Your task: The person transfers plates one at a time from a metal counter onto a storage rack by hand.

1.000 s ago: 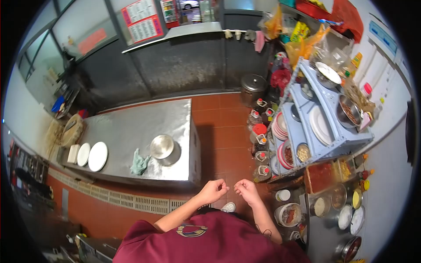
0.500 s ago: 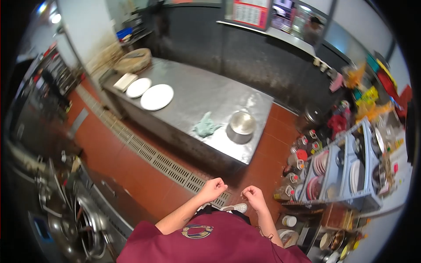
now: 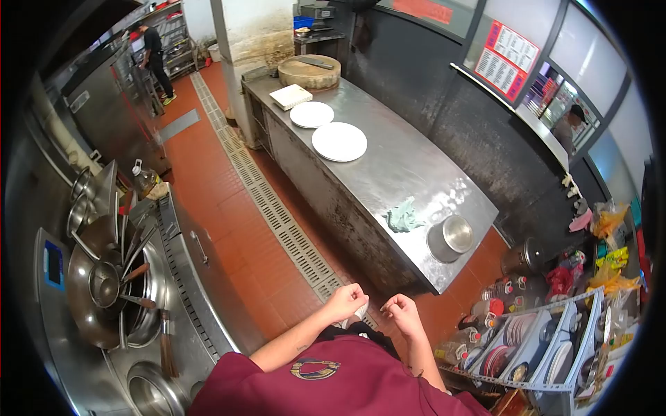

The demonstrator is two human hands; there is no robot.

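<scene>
My left hand (image 3: pixel 347 301) is held in front of my body with its fingers curled closed, and I see nothing in it. Close by on the right, my right hand (image 3: pixel 402 313) has its fingers loosely bent inward, also with no object visible. The hands are apart from each other and touch nothing. Beyond them stands a steel table (image 3: pixel 406 173). At its near right end are a metal pot (image 3: pixel 451 239) and a crumpled green cloth (image 3: pixel 404 215). A large white plate (image 3: pixel 339 142) and a smaller white plate (image 3: pixel 311 114) lie toward the far end.
A white rectangular tray (image 3: pixel 291 97) and a round chopping block (image 3: pixel 309 71) with a cleaver are at the table's far end. A floor drain grate (image 3: pixel 253 180) runs alongside. Woks and ladles (image 3: pixel 105 284) are left; a dish rack (image 3: pixel 534 343) is right. A person (image 3: pixel 154 59) stands far left.
My view has swung left, so the table and pot appear farther right and the stove with woks shows more. Both hands stay nearly in the same pose.
</scene>
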